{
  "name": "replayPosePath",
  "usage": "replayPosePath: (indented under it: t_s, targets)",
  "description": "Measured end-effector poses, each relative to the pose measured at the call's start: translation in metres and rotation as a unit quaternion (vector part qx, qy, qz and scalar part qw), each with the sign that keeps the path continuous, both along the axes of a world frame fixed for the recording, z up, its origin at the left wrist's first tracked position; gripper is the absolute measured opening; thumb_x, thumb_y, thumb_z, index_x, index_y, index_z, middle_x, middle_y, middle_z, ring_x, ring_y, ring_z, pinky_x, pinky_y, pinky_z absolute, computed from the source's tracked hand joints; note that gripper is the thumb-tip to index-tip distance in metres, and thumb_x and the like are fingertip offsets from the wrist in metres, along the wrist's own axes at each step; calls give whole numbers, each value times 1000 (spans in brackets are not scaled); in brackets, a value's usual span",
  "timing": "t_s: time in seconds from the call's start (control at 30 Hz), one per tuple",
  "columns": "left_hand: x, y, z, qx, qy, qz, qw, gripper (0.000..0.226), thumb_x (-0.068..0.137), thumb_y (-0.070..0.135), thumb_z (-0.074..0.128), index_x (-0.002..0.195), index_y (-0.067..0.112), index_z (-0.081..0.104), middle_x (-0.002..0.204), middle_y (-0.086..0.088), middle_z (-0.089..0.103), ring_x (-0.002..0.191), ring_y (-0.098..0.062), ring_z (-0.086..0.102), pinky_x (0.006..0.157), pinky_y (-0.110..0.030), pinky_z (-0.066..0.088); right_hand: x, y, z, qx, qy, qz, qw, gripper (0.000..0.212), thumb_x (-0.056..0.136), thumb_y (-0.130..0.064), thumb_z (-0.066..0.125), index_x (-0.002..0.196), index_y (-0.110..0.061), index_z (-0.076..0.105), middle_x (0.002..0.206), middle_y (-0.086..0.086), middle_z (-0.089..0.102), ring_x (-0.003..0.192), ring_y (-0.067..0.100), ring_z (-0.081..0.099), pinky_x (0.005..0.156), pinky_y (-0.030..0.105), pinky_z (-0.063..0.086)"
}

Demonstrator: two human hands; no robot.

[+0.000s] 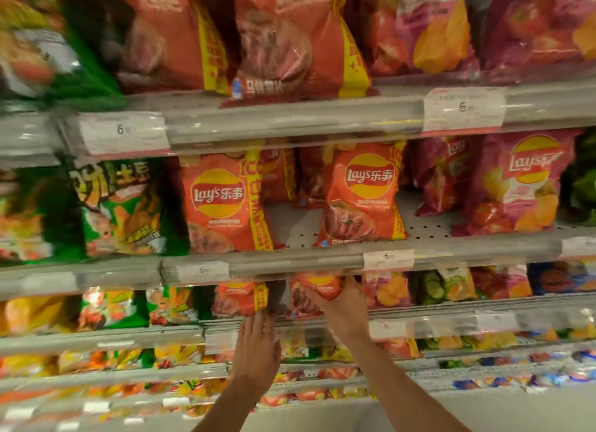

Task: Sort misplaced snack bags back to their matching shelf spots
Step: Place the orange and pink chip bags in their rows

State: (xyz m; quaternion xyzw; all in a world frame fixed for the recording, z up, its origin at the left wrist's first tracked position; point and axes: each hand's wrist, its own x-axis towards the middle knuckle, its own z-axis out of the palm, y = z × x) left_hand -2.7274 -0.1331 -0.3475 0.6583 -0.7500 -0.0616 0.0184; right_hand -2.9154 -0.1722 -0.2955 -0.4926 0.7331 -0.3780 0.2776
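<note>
Grey shelf rails (pixel 290 122) run across my view, each carrying white price labels (pixel 463 109) behind clear strips (printing mostly blurred, "6" legible).

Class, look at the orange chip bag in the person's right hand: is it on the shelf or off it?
On the shelf, upright. The orange bag stands beside a matching one while the right hand grips it.

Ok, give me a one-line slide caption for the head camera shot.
Right hand grips an orange chip bag on the third shelf; left hand reaches open beside it.
</note>
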Motion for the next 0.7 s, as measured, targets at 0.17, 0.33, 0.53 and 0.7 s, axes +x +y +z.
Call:
replayPosePath:
  t_s: [0.17, 0.33, 0.53, 0.7]
  targets:
    - [5, -1, -4, 23, 20, 11, 999, 66, 103, 36, 38, 158, 17, 7, 165, -7, 4, 152, -31, 2, 124, -42, -1, 18, -29, -14, -6, 51, 9, 999, 91, 64, -76, 77, 131, -16, 61, 130, 3, 68, 125, 26, 61, 106, 44, 48]
    - [6, -1, -2, 16, 42, 2, 999, 66, 101, 32, 42, 157, 21, 9, 164, -3, 6, 152, -29, 4, 126, -42, 4, 28, -30, -33, 44, 19, 31, 998, 103, 64, -82, 71, 144, -21, 45, 134, 7, 63, 124, 29, 60, 104, 43, 51]
    - [10, -3, 2, -16, 70, 3, 997, 59, 96, 37, 48, 150, 27, 24, 153, 2, 20, 141, -21, 19, 122, -35, 19, 34, -30, -42, 109, 81, 67, 988, 95, 68, -77, 74, 140, -26, 41, 131, 0, 67, 118, 24, 65, 98, 39, 54]
    - [0, -5, 0, -36, 67, 29, 997, 49, 99, 44, 42, 145, 26, 33, 148, 1, 30, 137, -21, 24, 120, -35, 22, 29, -33, -44, 129, 100, 91, 982, 104, 65, -86, 67, 142, -23, 38, 140, 4, 61, 128, 28, 59, 110, 45, 46]
